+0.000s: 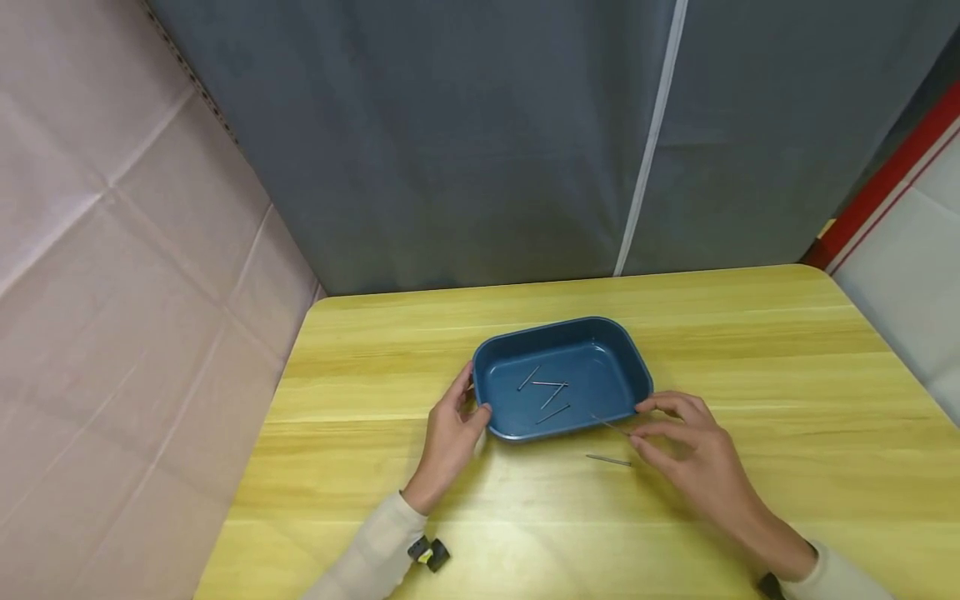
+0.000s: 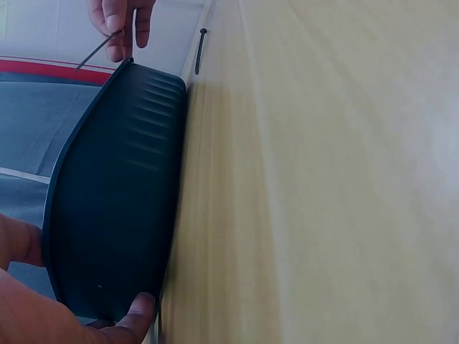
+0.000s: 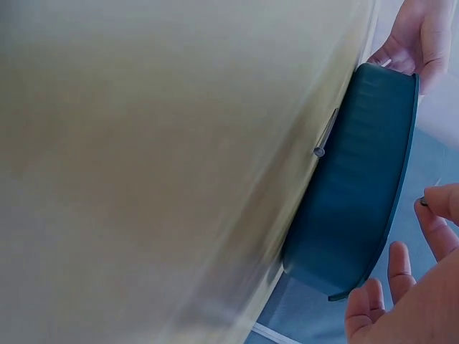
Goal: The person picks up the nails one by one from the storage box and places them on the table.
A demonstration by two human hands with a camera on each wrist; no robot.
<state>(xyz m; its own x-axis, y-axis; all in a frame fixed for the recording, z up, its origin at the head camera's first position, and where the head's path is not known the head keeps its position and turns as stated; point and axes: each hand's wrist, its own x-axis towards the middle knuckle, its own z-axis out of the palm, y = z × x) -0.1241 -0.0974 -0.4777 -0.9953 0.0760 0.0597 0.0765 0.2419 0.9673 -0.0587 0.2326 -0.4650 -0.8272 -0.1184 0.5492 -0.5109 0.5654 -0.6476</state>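
A blue rectangular tray (image 1: 517, 435) with rounded corners stands on the wooden table, several nails (image 1: 553, 413) lying loose on its floor. My left hand (image 1: 450, 425) grips the tray's left end, thumb on the near side and fingers round the far side. Between thumb and forefinger, my right hand (image 1: 697, 458) pinches one nail (image 1: 609, 424) by its head end, the point reaching over the tray's near rim. Other fingers of that hand touch the tray's right corner. One more nail (image 1: 609, 460) lies on the table just in front of the tray; its round head shows in the right wrist view.
The yellow wooden table (image 1: 360, 400) runs back to a grey curtain (image 1: 465, 167). Pale sheeting (image 1: 135, 292) hangs at the left, and a red-edged white panel (image 1: 930, 267) stands at the right. A small black device (image 1: 429, 553) is at the left wrist.
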